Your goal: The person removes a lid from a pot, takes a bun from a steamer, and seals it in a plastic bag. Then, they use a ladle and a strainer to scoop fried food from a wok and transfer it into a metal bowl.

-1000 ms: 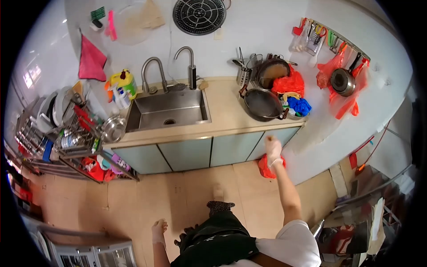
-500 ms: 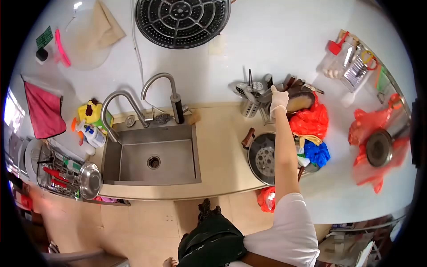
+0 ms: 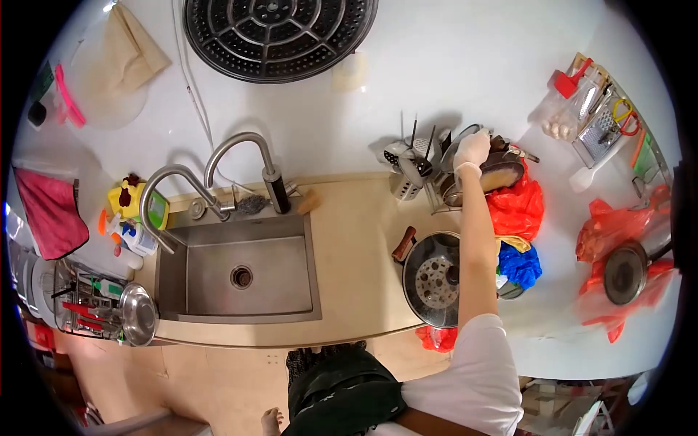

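My right hand (image 3: 472, 149), in a pale glove, reaches into a rack of pans and lids against the wall. Its fingers are closed among the handles; what they grip is hidden. A dark frying pan (image 3: 502, 174) stands tilted in the rack just right of the hand. Left of it is a perforated steel utensil holder (image 3: 407, 187) with ladles and skimmers. Below, partly behind my forearm, sits a wok with a glass lid (image 3: 430, 282). My left hand (image 3: 272, 420) hangs low at the bottom edge, away from the counter, its fingers loosely apart with nothing visible in them.
A steel sink (image 3: 243, 316) with two curved taps (image 3: 243, 138) is set in the counter to the left. Red bags (image 3: 518, 207) and a blue bag (image 3: 520, 265) lie right of my forearm. A dish rack (image 3: 91, 301) stands far left; graters (image 3: 600, 134) hang at right.
My right hand has shifted slightly right among the pans and closed more. The view has moved, and more of the glass lid shows beside my forearm.
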The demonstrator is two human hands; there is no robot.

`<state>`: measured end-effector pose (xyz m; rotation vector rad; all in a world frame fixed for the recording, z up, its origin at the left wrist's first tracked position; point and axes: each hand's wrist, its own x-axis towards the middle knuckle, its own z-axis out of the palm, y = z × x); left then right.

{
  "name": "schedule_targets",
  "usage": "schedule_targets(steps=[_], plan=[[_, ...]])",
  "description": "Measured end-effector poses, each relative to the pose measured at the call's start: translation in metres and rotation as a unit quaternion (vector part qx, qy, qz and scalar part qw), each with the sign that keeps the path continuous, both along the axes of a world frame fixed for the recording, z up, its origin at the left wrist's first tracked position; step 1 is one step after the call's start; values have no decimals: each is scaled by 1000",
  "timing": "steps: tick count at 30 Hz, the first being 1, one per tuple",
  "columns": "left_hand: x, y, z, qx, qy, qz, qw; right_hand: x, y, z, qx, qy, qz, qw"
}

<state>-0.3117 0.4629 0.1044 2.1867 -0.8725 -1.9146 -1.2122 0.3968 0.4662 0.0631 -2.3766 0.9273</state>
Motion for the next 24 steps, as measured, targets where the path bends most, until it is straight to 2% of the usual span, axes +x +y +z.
schedule_targets(steps=[2, 3, 6, 9, 12, 15, 18, 20, 21, 22, 23, 24], plan=[[4, -9, -15, -1, 23, -27, 999, -1, 17, 16, 41, -2, 12, 999], [5, -15, -24, -2, 35, -41, 999, 6, 23, 24, 13, 41, 18, 999], [3, -30, -33, -4, 53, -66, 996, 37, 40, 54, -28, 66, 41, 997], [-11, -36, -27, 5, -20, -38, 999, 36, 57, 58, -93, 91, 42, 991], [-10, -47, -23, -6, -6, -51, 999, 57, 73, 79, -153, 106, 58, 981], [-7, -58, -23, -39, -1, -84, 996, 73, 94, 99, -198, 74, 90, 973], [-31, -78, -13, -159, 27, -117, 980, 109, 113, 126, -195, 141, 156, 958], [-75, -101, 34, -223, 73, -144, 961, 126, 132, 141, -158, 203, 204, 945], [-109, -109, 68, -247, 134, -89, 955, 142, 138, 152, -208, 160, 258, 930], [-138, -119, 118, -268, 140, -125, 945, 162, 138, 163, -234, 150, 291, 915], [-166, -129, 141, -315, 196, -91, 924, 181, 136, 170, -245, 142, 322, 903], [-190, -138, 169, -357, 211, -102, 904, 201, 132, 174, -256, 132, 354, 890]])
